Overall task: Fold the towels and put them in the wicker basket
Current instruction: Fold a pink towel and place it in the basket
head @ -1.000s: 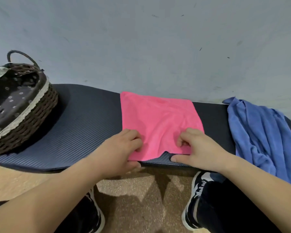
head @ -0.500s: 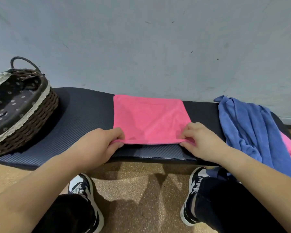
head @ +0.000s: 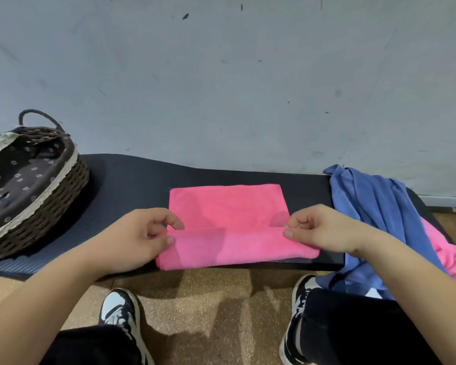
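Wicker basket (head: pixel 63 185) with only dark liner; both hands (head: pixel 132 241) (head: pixel 324 233) pinching pink towel (head: pixel 229 214).

A dark blue ribbed mat (head: pixel 132 191) lies in front of me. On it sit my wicker basket (head: pixel 45 206) on the left, a pink towel (head: pixel 229 206) in the middle, and a blue cloth (head: pixel 374 206) on the right.

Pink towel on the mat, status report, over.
Left hand and right hand each pinch the pink cloth towel, near edge lifted. Brown wicker basket holds no towels. Blue cloth heaped right, clear of fold.
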`<move>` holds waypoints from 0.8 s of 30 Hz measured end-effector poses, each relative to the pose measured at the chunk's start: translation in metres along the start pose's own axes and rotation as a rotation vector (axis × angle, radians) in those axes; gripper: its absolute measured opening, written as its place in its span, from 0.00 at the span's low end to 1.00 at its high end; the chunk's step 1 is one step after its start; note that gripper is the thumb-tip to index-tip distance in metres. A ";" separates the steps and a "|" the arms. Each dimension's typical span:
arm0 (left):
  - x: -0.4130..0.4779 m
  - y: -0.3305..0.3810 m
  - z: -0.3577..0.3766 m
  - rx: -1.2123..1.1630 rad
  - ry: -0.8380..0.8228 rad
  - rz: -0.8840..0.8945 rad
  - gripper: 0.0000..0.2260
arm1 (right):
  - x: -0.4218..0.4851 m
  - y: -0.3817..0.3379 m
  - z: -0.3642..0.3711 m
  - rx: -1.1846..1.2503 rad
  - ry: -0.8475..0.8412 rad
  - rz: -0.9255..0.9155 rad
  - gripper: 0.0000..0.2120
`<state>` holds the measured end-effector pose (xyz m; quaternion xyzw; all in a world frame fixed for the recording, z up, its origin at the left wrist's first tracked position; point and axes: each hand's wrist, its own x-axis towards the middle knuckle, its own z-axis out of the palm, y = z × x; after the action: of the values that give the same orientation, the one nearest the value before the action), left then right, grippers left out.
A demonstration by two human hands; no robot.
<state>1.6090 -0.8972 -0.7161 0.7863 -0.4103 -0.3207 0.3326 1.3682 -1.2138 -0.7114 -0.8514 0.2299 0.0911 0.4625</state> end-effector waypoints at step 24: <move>0.122 -0.019 -0.010 0.337 0.429 -0.224 0.07 | 0.129 0.010 0.000 -0.106 0.585 0.147 0.04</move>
<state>1.6807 -0.9909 -0.7533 0.9206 -0.2888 -0.1093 0.2390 1.4762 -1.2583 -0.7660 -0.8454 0.4094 -0.1128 0.3240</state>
